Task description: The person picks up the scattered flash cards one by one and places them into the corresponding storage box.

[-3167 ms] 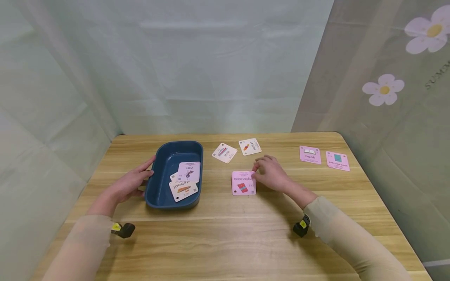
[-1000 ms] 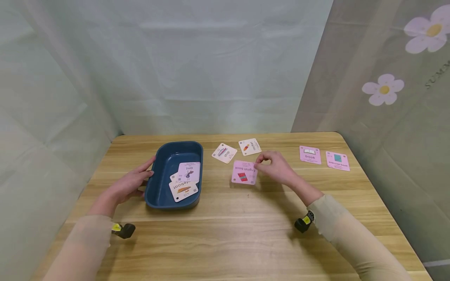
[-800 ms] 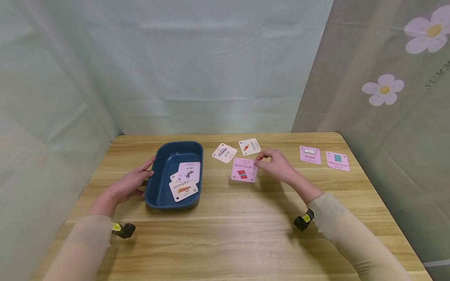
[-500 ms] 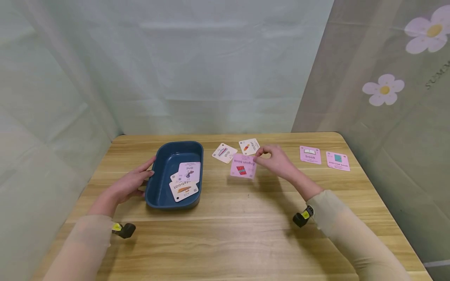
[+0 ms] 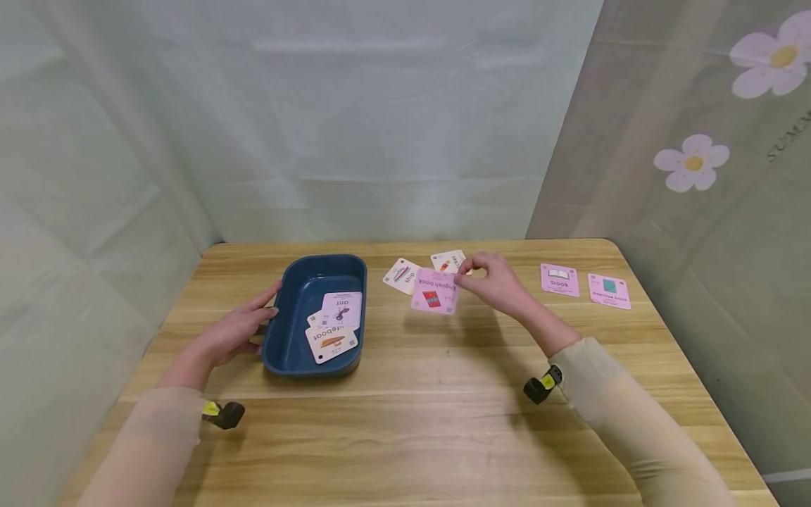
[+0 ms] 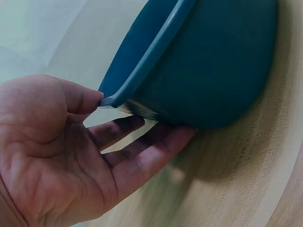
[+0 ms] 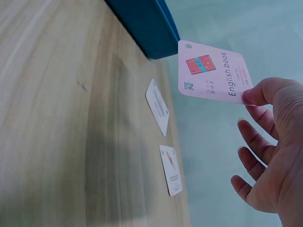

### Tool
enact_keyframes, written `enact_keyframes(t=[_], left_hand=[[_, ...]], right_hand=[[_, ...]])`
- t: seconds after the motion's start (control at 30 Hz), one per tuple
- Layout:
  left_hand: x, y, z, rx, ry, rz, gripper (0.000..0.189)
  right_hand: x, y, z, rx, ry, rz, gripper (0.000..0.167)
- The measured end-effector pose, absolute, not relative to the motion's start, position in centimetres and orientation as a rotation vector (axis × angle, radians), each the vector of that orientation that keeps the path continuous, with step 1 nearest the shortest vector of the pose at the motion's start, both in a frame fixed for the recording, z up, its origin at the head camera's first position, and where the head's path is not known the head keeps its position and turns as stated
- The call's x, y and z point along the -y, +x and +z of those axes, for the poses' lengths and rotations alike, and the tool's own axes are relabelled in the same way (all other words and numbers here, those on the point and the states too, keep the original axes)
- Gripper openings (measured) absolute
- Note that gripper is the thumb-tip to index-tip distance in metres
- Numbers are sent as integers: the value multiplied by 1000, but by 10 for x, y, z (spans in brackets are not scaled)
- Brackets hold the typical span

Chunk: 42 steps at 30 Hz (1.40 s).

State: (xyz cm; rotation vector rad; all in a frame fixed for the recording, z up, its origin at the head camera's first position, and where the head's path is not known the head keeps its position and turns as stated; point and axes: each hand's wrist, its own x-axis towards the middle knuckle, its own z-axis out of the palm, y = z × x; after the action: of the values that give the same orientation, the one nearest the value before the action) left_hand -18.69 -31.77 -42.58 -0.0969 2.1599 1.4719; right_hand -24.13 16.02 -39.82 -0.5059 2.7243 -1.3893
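Note:
My right hand (image 5: 497, 282) pinches one corner of a pink "English book" card (image 5: 434, 290) between thumb and fingertips, while the other fingers hang loosely curled in the right wrist view. The card is raised above the tabletop and partly covers the "ship" card (image 5: 399, 274) in the head view. My left hand (image 5: 237, 329) holds the left side of a dark blue tub (image 5: 269, 355); its thumb is at the rim and its fingers lie against the outer wall. Inside the tub are an "ant" card (image 5: 341, 308), a "lifeboat" card (image 5: 331, 343) and another card mostly hidden beneath them.
A "rocket" card (image 5: 446, 260) lies behind the raised card, partly covered by the right hand's fingers. Farther right on the wooden table (image 5: 405, 436) are a pink "book" card (image 5: 560, 280) and an "exercise book" card (image 5: 610, 290). A pale curtain (image 5: 380, 141) stands along the back edge.
My right hand has lifted the "English book" card off the table and carried it toward the back, so it overlaps the "ship" card. The left hand and tub stay still.

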Motion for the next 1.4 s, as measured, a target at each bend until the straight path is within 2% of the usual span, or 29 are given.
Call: enact_keyframes(t=[0.4, 0.8, 1.4], left_hand=[[317, -187, -425, -2172, -90, 1448, 64], [317, -186, -422, -2180, -92, 1432, 64], [316, -186, -424, -2189, -96, 1422, 64]], right_hand=[[-152, -246, -387, -2736, -562, -1416, 13], [-140, -245, -375, -2756, -492, -1394, 18], [-107, -248, -375, -2713, -572, -1499, 13]])
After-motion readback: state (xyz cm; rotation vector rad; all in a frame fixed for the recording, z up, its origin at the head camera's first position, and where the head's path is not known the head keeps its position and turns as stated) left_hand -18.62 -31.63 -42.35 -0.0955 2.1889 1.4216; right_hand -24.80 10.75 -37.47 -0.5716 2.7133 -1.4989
